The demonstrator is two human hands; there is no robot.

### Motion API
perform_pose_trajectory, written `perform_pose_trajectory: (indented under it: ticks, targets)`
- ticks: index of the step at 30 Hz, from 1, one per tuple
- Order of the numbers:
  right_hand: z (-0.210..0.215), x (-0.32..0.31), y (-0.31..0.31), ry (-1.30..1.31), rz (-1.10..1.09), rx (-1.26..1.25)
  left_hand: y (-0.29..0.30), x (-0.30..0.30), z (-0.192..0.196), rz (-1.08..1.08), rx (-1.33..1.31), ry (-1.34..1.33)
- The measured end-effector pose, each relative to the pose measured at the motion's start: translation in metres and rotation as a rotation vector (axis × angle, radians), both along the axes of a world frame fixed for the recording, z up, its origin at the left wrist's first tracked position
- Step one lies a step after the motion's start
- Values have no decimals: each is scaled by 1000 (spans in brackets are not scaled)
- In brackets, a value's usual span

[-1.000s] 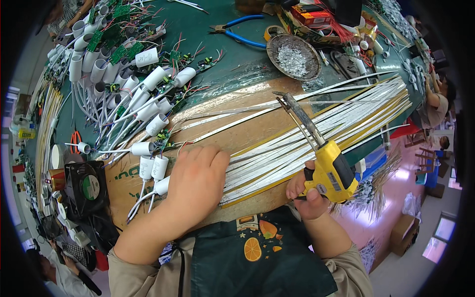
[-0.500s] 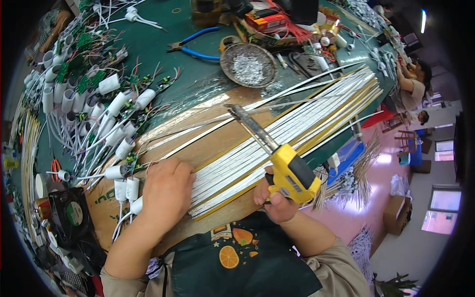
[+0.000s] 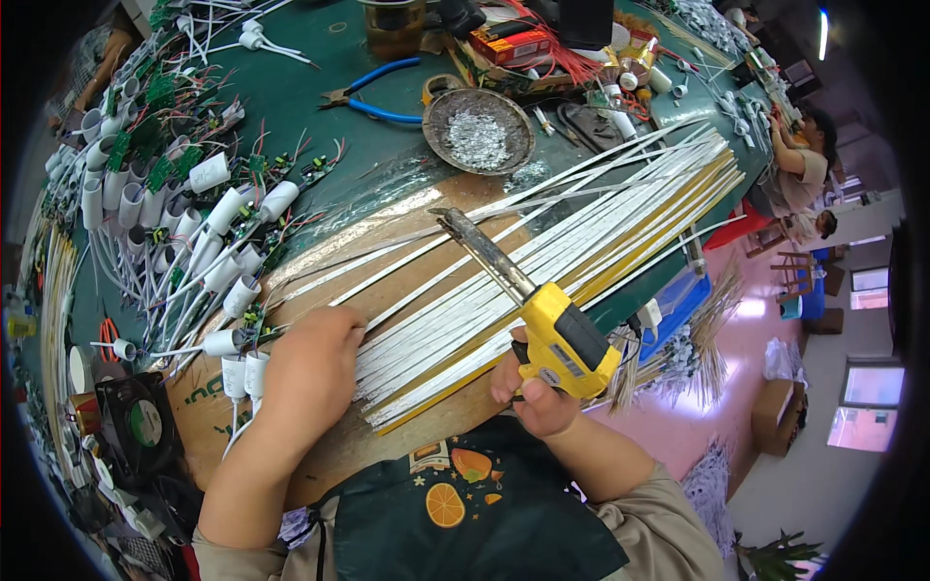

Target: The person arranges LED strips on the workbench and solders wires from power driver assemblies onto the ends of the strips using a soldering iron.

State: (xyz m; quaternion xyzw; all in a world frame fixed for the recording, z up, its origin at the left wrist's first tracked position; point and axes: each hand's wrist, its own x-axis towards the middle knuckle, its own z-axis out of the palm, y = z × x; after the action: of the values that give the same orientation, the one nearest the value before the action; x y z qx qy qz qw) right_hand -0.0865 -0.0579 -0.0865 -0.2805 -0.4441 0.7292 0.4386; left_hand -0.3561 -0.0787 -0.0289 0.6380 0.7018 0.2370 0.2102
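Observation:
My right hand [image 3: 535, 392] is wrapped round the grip of a yellow-and-black soldering gun [image 3: 572, 339]. Its long metal tip [image 3: 484, 254] points up and left, over a fanned bundle of thin white and yellow strips [image 3: 581, 257]. At the bundle's near left end, my left hand [image 3: 315, 363] is closed with curled fingers. One white strip [image 3: 417, 295], lying apart from the bundle's upper edge, runs into those fingers; the fingertips themselves are hidden. Beneath the strips is a brown board [image 3: 378, 261] on the green table.
White cylindrical housings [image 3: 228, 208] with cables and circuit boards crowd the left. Beyond the strips stand a round dish [image 3: 480, 131] of silvery bits and blue-handled pliers [image 3: 373, 92]. A black fan [image 3: 140, 421] stands at lower left. Another person [image 3: 809, 150] sits at far right.
My left hand has shifted slightly left and up, and one white strip has separated from the bundle at its fingers. The soldering gun stays in my right hand, nearly unmoved.

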Motion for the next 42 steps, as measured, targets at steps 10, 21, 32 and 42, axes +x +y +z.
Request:
perform_pose_trajectory:
  ticks: [10, 21, 32, 42]
  targets:
    - [5, 3, 7, 70, -86, -27, -8, -21, 16, -35, 387, 124]
    - [5, 0, 0, 7, -61, 29, -49, -35, 8, 52, 293, 362]
    - [0, 3, -2, 10, -22, 99, -31, -29, -4, 247, 297, 439]
    - [5, 1, -2, -17, -54, 59, -33, -31, 6, 261, 257, 478]
